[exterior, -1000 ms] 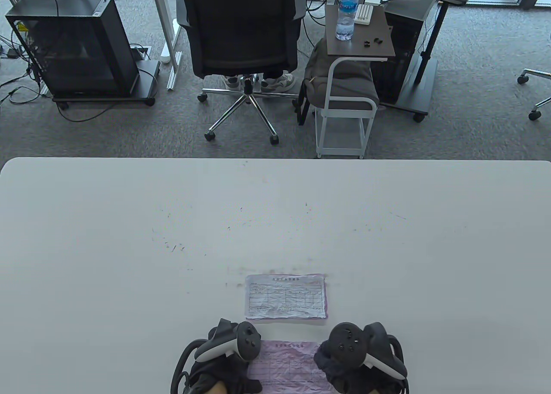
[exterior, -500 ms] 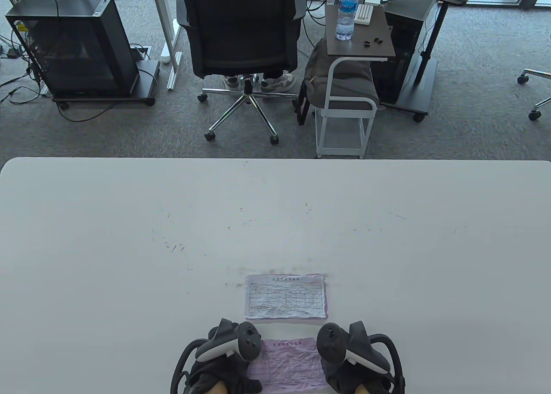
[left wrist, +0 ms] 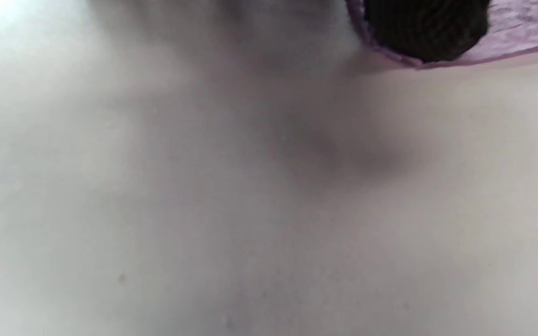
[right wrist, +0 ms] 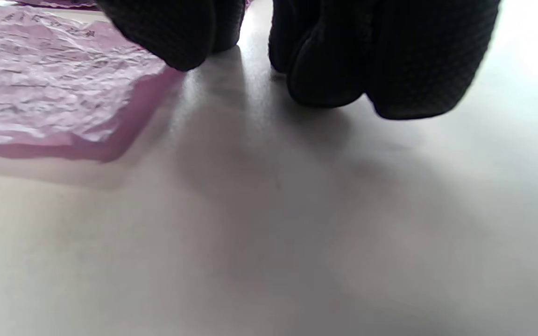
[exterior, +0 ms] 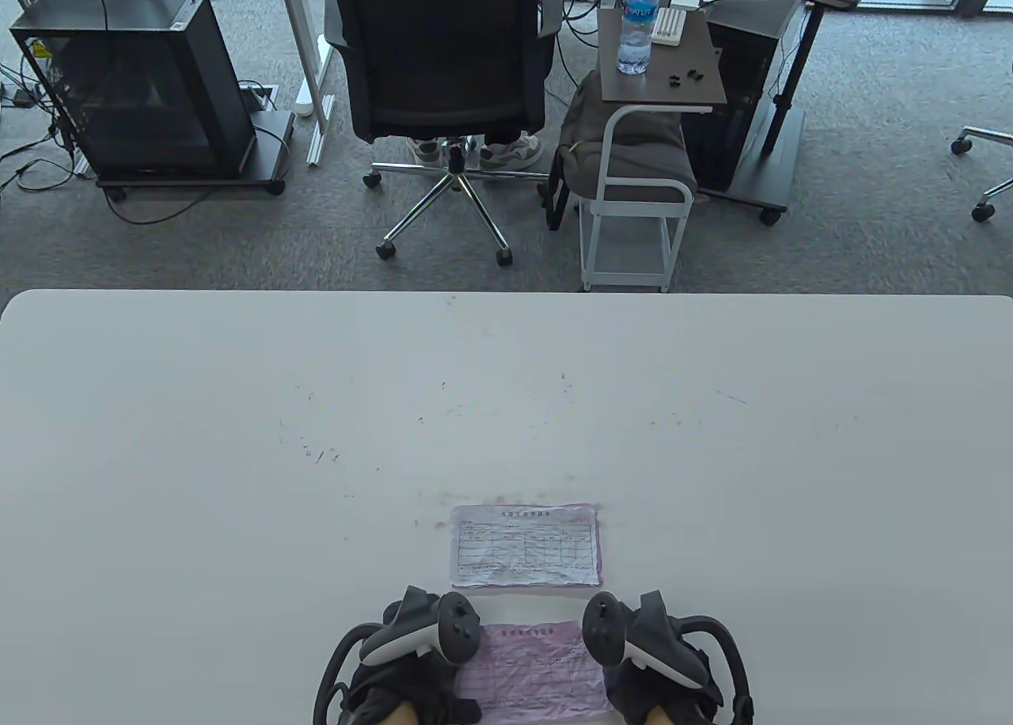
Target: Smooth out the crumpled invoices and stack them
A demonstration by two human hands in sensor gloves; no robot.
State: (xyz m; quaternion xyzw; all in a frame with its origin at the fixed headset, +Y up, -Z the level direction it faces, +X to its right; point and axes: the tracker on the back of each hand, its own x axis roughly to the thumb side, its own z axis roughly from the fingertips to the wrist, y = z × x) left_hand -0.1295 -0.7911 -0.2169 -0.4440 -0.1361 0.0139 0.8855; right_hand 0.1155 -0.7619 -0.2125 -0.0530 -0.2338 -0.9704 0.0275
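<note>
1. Table view: a pink crumpled invoice [exterior: 532, 666] lies on the white table [exterior: 237, 440] at the near edge, between the two hands. The left hand [exterior: 411, 662] is on its left edge and the right hand [exterior: 653, 662] is at its right edge. The trackers cover both hands, so from here I cannot tell how the fingers lie. Just behind the pink sheet, apart from it, is a small stack [exterior: 525, 546]: a white invoice lies flat on a pink one, with the pink showing along its right and lower sides.

2. Left wrist view: the picture is blurred. One dark gloved fingertip [left wrist: 425, 30] presses on the corner of the pink invoice [left wrist: 526, 32]. I cannot tell if this hand is open or closed.

3. Right wrist view: the gloved fingers [right wrist: 334, 60] come down to the table with their tips on or just above the bare surface. One fingertip meets the edge of the wrinkled pink invoice [right wrist: 40, 93]. The fingers grip nothing, and the hand looks open.
</note>
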